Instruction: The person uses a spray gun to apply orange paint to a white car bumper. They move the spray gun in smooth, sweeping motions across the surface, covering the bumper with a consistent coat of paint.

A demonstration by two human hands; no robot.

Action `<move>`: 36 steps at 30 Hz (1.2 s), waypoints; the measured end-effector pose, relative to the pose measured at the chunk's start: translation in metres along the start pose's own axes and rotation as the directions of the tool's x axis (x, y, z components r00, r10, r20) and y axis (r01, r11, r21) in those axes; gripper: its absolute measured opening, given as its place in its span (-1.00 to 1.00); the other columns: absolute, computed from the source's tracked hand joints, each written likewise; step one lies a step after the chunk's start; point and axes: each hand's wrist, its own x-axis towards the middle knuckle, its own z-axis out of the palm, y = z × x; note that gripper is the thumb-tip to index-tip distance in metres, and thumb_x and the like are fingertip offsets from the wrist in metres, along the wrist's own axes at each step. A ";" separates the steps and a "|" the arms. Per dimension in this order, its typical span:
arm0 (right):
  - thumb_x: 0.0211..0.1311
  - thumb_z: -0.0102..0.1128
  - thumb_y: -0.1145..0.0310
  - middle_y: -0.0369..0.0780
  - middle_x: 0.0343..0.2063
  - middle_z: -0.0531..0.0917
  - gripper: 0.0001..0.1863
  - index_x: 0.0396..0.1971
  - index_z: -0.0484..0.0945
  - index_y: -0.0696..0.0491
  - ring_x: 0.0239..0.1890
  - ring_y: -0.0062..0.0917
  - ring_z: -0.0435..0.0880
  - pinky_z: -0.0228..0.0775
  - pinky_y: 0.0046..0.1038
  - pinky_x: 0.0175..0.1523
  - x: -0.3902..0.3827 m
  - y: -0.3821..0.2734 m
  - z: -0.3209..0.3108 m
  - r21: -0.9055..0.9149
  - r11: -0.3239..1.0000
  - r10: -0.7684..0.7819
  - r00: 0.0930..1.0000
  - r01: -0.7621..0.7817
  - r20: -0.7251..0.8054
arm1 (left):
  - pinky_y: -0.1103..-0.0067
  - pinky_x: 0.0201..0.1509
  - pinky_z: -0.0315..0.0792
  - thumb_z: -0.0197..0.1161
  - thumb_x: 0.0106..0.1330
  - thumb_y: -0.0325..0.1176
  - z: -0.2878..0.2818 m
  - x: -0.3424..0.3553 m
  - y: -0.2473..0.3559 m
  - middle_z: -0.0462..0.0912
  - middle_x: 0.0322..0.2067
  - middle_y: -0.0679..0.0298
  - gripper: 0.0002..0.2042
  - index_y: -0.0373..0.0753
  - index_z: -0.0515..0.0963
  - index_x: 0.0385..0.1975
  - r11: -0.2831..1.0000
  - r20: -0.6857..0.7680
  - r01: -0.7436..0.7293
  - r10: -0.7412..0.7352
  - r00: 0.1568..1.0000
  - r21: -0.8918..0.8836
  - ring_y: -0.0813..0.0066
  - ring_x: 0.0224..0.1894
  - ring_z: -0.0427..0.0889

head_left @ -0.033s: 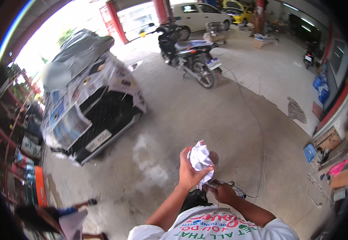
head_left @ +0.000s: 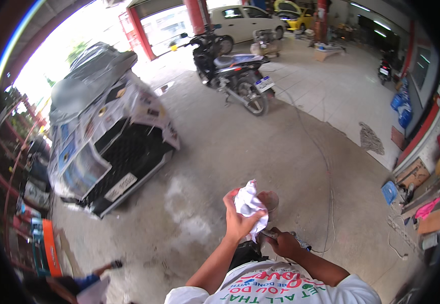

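My left hand [head_left: 237, 220] is closed around a crumpled white rag [head_left: 251, 205], its thumb across the near side. Just right of the rag, a round, see-through cup [head_left: 269, 201] with a reddish tint shows, partly covered by the rag. Below it, my right hand [head_left: 285, 244] grips what looks like a spray gun [head_left: 269, 233], of which only a short metal part shows past the fingers. A hose fitting [head_left: 301, 242] emerges beside that hand. Whether the rag touches the cup cannot be made out.
A car [head_left: 129, 147] masked with paper and sheeting stands left. Ahead is a parked motorcycle [head_left: 235, 71]. A thin hose [head_left: 326, 192] trails over the concrete floor at right. Boards [head_left: 435, 223] lie along the right wall; another person's arm [head_left: 101, 268] shows lower left.
The rag has shifted slightly left of the cup, so more of the cup shows. My right hand keeps its grip. The other person at lower left has moved lower in the view.
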 end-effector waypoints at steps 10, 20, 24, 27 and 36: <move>0.35 0.37 0.16 -0.08 -0.30 0.78 -0.62 -0.05 0.61 0.15 -0.24 -0.21 0.82 0.62 -0.25 -0.13 0.271 0.083 -0.213 0.144 0.985 0.008 0.801 0.098 -0.599 | 0.17 0.24 0.57 -0.02 0.60 0.13 0.180 0.305 -0.110 0.56 0.23 0.03 -0.39 -0.23 0.34 0.40 0.158 0.567 0.626 -0.300 0.767 -0.764 0.05 0.18 0.62; 0.29 0.37 0.32 -0.09 -0.35 0.77 -0.75 -0.19 0.64 0.18 -0.31 -0.29 0.80 0.59 -0.31 -0.17 0.532 0.231 -0.349 0.334 0.941 0.263 0.722 -0.047 -0.640 | 0.40 0.24 0.46 0.12 0.58 0.07 0.313 0.621 -0.280 0.65 0.11 0.23 -0.49 -0.26 0.54 0.23 0.414 0.549 0.731 -0.484 0.681 -0.542 0.41 0.10 0.63; 0.28 0.38 0.33 -0.10 -0.36 0.76 -0.74 -0.17 0.63 0.20 -0.32 -0.35 0.77 0.59 -0.30 -0.16 0.621 0.275 -0.408 0.331 0.942 0.291 0.624 -0.054 -0.725 | 0.57 -0.14 0.48 0.21 0.53 0.09 0.292 0.793 -0.289 0.68 -0.19 0.38 -0.60 -0.10 0.60 0.06 0.677 0.316 0.663 -0.584 0.748 -0.319 0.55 -0.18 0.65; 0.27 0.39 0.35 -0.07 -0.33 0.75 -0.73 -0.15 0.62 0.22 -0.29 -0.33 0.77 0.58 -0.29 -0.12 0.665 0.304 -0.446 0.336 0.931 0.357 0.559 -0.146 -0.748 | 0.61 -0.22 0.45 0.30 0.50 -0.08 0.305 0.929 -0.318 0.70 -0.29 0.41 -0.74 -0.13 0.66 -0.08 0.790 0.191 0.579 -0.548 0.814 -0.201 0.58 -0.28 0.66; 0.31 0.35 0.42 -0.13 -0.35 0.76 -0.79 -0.16 0.65 0.23 -0.34 -0.45 0.75 0.57 -0.33 -0.21 0.776 0.336 -0.412 0.464 0.823 0.546 0.236 -0.327 -0.803 | 0.15 0.18 0.53 0.19 0.16 -0.61 0.360 1.311 -0.433 0.65 0.10 0.09 -0.54 -0.06 0.67 0.06 0.606 0.556 -0.497 0.105 0.824 0.622 -0.05 0.15 0.62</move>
